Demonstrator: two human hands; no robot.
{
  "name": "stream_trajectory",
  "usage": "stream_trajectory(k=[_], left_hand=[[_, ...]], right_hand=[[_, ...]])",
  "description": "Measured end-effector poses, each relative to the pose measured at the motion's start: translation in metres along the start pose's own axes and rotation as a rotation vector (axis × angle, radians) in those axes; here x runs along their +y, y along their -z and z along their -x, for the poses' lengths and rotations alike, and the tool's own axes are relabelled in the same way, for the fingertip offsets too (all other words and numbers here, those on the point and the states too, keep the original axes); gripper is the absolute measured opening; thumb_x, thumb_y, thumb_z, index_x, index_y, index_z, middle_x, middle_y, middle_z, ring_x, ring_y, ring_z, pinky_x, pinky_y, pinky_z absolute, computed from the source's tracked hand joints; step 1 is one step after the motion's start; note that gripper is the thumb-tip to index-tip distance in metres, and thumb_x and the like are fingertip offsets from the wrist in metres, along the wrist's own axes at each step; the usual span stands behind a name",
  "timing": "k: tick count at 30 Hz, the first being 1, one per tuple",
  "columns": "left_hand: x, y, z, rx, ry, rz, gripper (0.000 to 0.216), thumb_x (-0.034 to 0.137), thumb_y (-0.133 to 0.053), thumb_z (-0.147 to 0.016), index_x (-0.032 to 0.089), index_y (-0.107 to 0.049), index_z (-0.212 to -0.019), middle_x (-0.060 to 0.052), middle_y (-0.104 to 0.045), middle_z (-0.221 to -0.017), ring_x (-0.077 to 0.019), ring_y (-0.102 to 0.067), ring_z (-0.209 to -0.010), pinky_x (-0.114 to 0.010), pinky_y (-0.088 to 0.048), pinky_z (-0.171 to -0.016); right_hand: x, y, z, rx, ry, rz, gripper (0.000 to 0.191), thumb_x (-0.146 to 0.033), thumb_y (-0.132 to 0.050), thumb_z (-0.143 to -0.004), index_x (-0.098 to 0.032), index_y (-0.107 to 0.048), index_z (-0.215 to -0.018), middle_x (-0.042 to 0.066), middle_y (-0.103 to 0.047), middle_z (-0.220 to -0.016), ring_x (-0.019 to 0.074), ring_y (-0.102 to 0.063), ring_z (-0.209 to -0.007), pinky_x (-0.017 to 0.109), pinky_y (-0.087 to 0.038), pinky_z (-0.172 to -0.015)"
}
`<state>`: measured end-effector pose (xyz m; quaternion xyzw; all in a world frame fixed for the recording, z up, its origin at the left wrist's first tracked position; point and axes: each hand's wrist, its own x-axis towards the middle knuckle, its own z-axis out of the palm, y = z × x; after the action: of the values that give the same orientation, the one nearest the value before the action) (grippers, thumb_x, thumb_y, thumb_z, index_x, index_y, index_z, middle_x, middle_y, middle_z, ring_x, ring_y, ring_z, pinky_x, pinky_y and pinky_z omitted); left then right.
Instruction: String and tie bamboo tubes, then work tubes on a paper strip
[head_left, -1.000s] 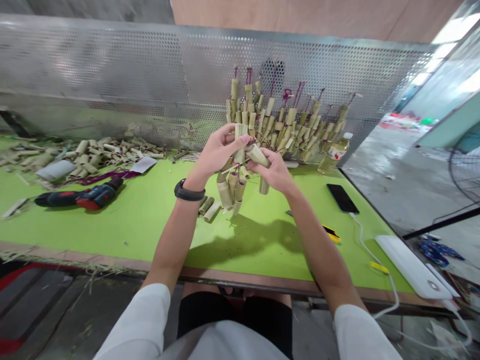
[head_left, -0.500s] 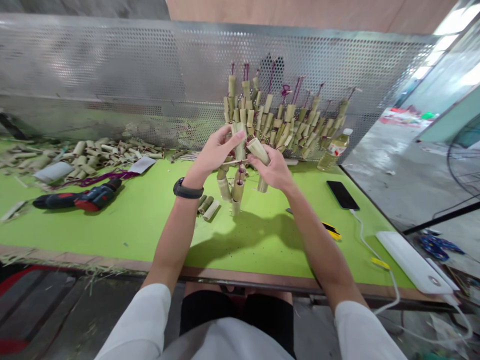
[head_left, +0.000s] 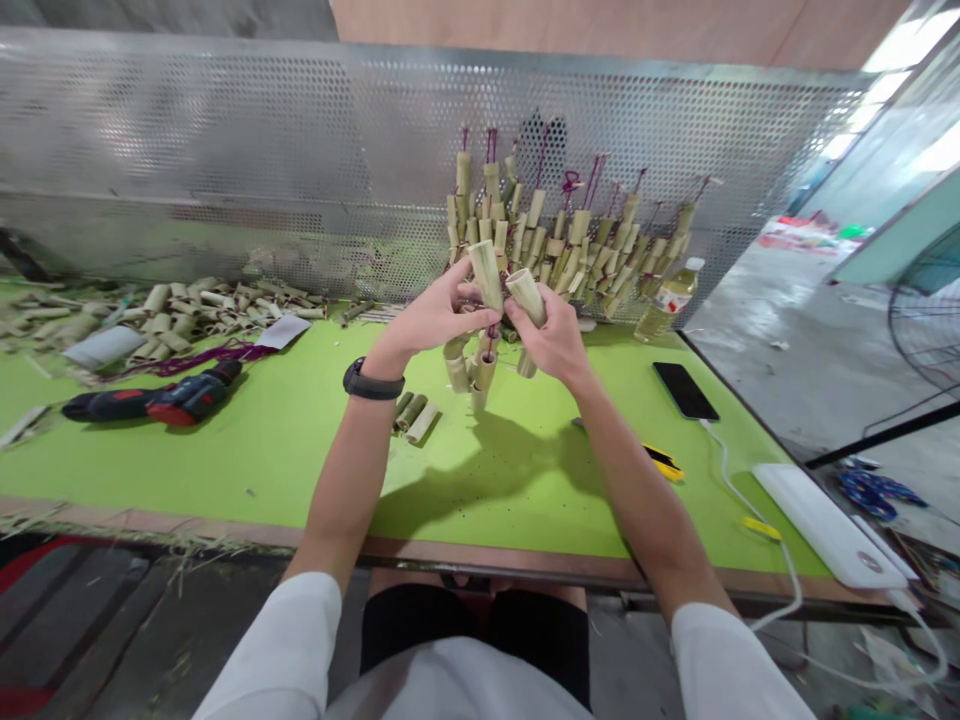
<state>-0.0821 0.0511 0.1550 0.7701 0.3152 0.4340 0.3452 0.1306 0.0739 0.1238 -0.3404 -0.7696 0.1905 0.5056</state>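
Note:
My left hand [head_left: 442, 312] is closed around a pale bamboo tube [head_left: 486, 275], which leans up and to the left. Close beside it, my right hand [head_left: 553, 335] grips another bamboo tube [head_left: 526, 297], its hollow end facing up. Below my fingers hang several shorter bamboo pieces [head_left: 485, 372] on a purple cord, above the green tabletop. Under my right palm a further piece [head_left: 527, 363] sticks out. How the cord runs through the held tubes is hidden by my fingers. A few loose bamboo pieces [head_left: 421, 422] lie on the table near my left wrist.
Strung bamboo bunches [head_left: 577, 230] hang on the perforated metal panel [head_left: 247, 130]. At left are a bamboo pile [head_left: 169, 320] and a cordless drill [head_left: 184, 397]. A yellow cutter [head_left: 664, 462], phone [head_left: 685, 390], power bank [head_left: 829, 525] and oil bottle [head_left: 670, 300] are at right.
The tube in my left hand has tipped from near upright to leaning left. The right tube has shifted slightly right, and the hanging pieces have risen a little.

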Motion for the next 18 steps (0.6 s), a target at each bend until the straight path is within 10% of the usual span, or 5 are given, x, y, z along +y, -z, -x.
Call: stream_trajectory(k=[18], left_hand=[[0.016,-0.004,0.001,0.030,-0.063,-0.089,0.062,0.066,-0.084,-0.085,0.017,-0.077,-0.122,-0.013,-0.080,-0.114,-0.0257,-0.076,-0.096,-0.036,-0.063,-0.083]], right_hand=[[-0.003,0.014,-0.002,-0.004,0.011,-0.154,0.030,-0.046,-0.076,-0.088,-0.022,-0.071,-0.105,0.003,-0.065,-0.088,0.0179,-0.057,-0.076,0.031,-0.051,-0.063]])
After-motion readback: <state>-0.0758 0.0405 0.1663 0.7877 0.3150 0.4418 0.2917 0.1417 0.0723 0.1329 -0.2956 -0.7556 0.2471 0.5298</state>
